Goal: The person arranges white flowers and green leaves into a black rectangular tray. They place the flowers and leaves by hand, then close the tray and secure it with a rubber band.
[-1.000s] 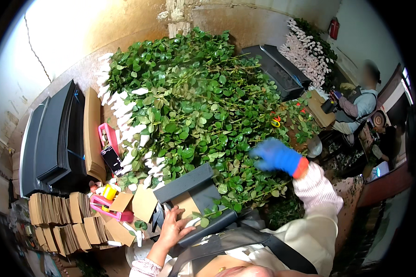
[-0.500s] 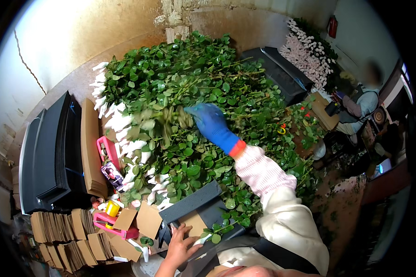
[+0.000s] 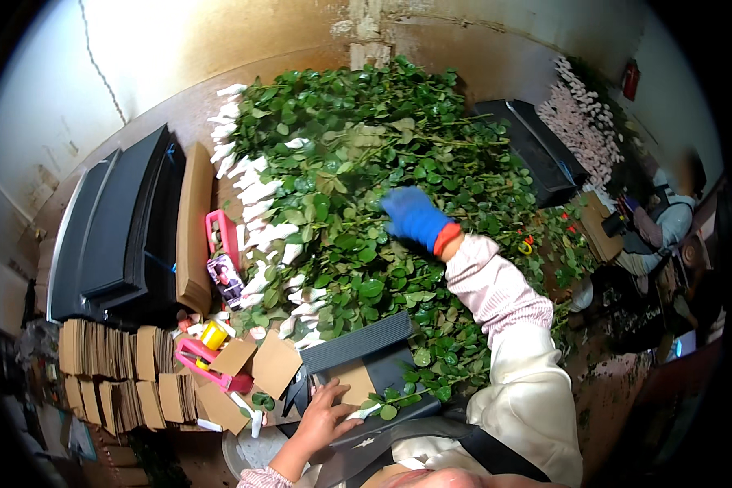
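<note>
A broad pile of rose stems (image 3: 358,244) with green leaves lies in front of me, the white-sleeved flower heads (image 3: 260,195) along its left side. Over the middle of the pile is my right hand (image 3: 419,218) in a blue glove with a red-orange cuff. Motion smears its fingers, so I cannot tell whether a stem is in them. Low in the view, my bare left hand (image 3: 327,416) rests with fingers apart on brown cardboard inside a black corrugated wrapper (image 3: 358,346). A single white-sleeved rose (image 3: 389,404) lies beside its fingertips.
Black corrugated sheets (image 3: 130,228) and a tall cardboard stack (image 3: 195,236) stand at left. Nearer are folded cardboard pieces (image 3: 98,358), pink tape dispensers (image 3: 220,232) and a phone (image 3: 225,281). Behind the pile, right, is a black box (image 3: 529,150); a person (image 3: 667,220) sits beyond.
The whole view has shifted, so the pile appears farther right. Blurred leaves trailing left of my gloved hand no longer show there. My left hand stays on the cardboard.
</note>
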`<action>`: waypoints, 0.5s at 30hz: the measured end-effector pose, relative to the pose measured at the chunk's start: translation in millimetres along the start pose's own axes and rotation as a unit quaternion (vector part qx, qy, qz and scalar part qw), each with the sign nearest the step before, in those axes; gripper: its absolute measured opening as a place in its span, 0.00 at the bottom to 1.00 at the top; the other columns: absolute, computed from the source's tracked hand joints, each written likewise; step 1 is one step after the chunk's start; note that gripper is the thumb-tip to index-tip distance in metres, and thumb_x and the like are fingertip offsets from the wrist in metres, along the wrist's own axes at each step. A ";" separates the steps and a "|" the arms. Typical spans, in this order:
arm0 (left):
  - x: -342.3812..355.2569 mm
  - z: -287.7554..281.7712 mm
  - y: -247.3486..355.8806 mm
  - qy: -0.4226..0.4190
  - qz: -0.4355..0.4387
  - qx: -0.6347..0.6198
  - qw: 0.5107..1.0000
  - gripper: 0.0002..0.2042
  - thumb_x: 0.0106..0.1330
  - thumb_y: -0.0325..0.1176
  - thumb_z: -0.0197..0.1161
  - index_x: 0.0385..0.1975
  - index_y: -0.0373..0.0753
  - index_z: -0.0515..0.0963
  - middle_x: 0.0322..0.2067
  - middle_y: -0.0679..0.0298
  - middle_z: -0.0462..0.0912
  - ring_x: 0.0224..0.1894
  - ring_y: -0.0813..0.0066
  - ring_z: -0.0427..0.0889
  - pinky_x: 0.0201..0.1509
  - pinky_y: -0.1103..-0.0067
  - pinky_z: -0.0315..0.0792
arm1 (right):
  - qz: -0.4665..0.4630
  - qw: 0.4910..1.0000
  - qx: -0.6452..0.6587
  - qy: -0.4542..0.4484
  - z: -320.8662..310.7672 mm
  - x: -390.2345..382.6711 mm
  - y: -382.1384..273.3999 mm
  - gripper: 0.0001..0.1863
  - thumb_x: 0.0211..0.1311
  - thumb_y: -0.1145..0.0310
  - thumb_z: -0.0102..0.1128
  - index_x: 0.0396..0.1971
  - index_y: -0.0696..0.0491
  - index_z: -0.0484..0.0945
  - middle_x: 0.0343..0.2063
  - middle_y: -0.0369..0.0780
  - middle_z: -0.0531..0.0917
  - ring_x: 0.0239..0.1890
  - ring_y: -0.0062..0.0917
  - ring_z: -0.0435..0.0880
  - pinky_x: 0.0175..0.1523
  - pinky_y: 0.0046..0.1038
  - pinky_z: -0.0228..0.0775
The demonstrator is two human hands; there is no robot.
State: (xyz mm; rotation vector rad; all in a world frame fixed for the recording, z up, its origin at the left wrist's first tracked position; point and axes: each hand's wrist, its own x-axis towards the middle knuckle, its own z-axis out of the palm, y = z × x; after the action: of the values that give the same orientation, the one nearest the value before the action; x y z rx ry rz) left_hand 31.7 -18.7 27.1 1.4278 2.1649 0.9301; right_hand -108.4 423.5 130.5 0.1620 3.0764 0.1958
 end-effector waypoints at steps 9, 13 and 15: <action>-0.6 0.4 0.6 0.019 0.017 -0.007 1.000 0.15 0.54 0.40 0.79 0.39 0.42 0.89 0.55 0.53 0.79 0.67 0.44 0.71 0.68 0.54 0.67 | -0.146 0.844 0.313 0.409 -75.8 -117.4 -17.5 0.15 0.63 0.74 0.65 0.49 0.47 0.81 0.51 0.40 0.85 0.49 0.37 0.86 0.55 0.36 0.80; -4.0 4.6 -1.7 0.029 -0.009 -0.030 0.999 0.14 0.54 0.40 0.80 0.37 0.42 0.89 0.57 0.53 0.79 0.66 0.45 0.73 0.68 0.56 0.69 | -0.287 0.893 0.215 0.271 -98.1 -190.4 -43.2 0.19 0.58 0.73 0.68 0.50 0.42 0.82 0.51 0.37 0.86 0.48 0.34 0.87 0.48 0.36 0.80; -6.5 7.1 -4.8 0.036 0.003 0.006 0.999 0.26 0.54 0.41 0.80 0.50 0.36 0.80 0.60 0.48 0.79 0.67 0.43 0.73 0.74 0.56 0.62 | -0.289 0.916 0.245 0.132 -79.0 -222.6 -53.7 0.22 0.54 0.75 0.66 0.51 0.42 0.81 0.44 0.37 0.85 0.44 0.36 0.86 0.48 0.38 0.80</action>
State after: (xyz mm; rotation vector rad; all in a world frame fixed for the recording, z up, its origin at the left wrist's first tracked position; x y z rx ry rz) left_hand 35.7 -23.7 18.4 1.4283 2.2224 0.9867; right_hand 102.5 336.8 212.5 -0.8121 3.1820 -0.6277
